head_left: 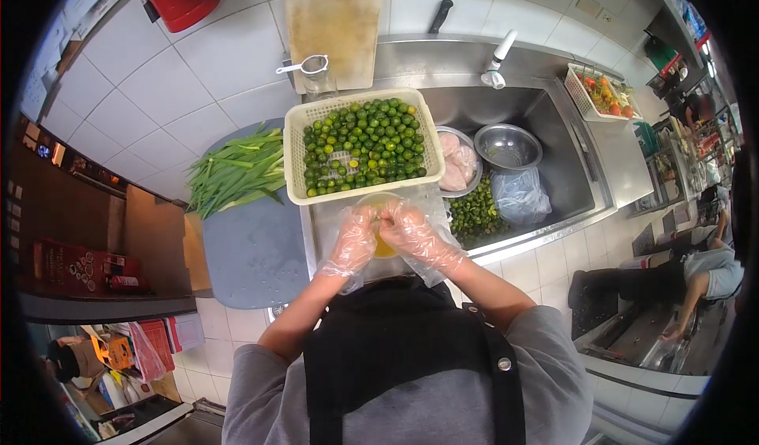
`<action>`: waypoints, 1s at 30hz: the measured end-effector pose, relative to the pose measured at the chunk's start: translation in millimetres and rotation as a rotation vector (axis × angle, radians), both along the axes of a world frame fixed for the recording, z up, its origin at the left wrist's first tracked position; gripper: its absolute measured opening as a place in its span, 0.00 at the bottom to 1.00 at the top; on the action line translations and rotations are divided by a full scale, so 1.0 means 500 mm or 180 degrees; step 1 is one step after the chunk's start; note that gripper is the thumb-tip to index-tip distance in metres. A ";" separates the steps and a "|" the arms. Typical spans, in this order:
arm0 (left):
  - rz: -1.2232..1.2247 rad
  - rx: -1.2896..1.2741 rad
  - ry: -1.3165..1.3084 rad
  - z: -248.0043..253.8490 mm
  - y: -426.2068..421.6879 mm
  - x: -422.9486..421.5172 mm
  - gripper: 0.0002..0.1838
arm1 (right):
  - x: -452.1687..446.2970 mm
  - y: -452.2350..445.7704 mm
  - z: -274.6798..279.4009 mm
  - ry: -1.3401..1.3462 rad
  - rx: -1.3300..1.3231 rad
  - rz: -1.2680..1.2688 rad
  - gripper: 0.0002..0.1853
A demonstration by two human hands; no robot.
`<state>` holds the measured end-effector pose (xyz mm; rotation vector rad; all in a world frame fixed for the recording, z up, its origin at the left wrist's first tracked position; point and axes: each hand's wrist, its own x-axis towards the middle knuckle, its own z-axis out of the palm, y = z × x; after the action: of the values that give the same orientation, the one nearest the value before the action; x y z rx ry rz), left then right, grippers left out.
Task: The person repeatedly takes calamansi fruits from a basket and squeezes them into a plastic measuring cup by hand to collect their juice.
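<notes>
My left hand (356, 239) and my right hand (411, 231) both wear clear plastic gloves. Their fingers are closed and meet fingertip to fingertip; whatever they pinch is hidden. Directly below them is a clear container (384, 249) with yellow liquid in it, partly covered by the hands. Just beyond stands a cream plastic basket (294, 182) full of small green calamansi limes (368, 140), a few of them yellowish. To the right of my right hand, a heap of cut green lime pieces (477, 214) lies in the sink.
The steel sink (563, 140) also holds a bowl of raw pale meat (457, 160), a metal bowl (509, 146) and a plastic bag (520, 196). Green leafy stalks (237, 168) lie on a grey board (253, 247) at left. Another person (704, 275) is at far right.
</notes>
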<state>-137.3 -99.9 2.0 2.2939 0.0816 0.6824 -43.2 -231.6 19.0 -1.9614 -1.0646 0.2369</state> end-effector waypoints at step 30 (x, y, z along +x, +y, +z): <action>0.0031 0.2048 0.2230 -0.128 0.318 0.262 0.16 | 0.038 0.007 -0.011 -0.0811 -0.0625 0.0344 0.10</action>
<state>-6.6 58.9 -62.2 3.0565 0.2249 -0.1640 -24.3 -228.0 13.4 -2.1531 -1.3580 0.1571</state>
